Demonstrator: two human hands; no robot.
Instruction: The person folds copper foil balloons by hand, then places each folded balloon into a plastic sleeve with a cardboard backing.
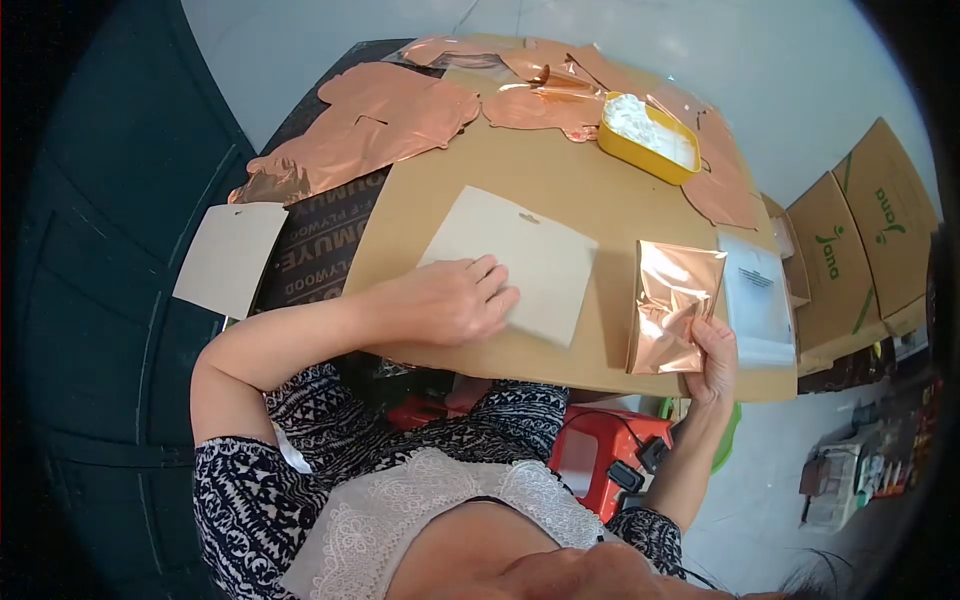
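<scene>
A pale card (535,265) with a small hanging slot lies tilted on the brown cardboard tabletop. On its near left part rests my left hand (465,300), fingers loosely bent and a little apart, thumb hidden; no object shows in it. At the right, my right hand (715,355) grips the lower right corner of a shiny folded copper foil balloon (672,300), thumb on top and other fingers underneath. Beside it lies a stack of clear plastic bags (755,300), partly behind my right hand.
Flat copper foil balloons (385,125) lie along the table's far edge. A yellow tub (650,155) of white material stands at the far right. Another stack of pale cards (230,258) is at the left edge. Open cardboard boxes (850,240) stand at right, a red case (600,465) below.
</scene>
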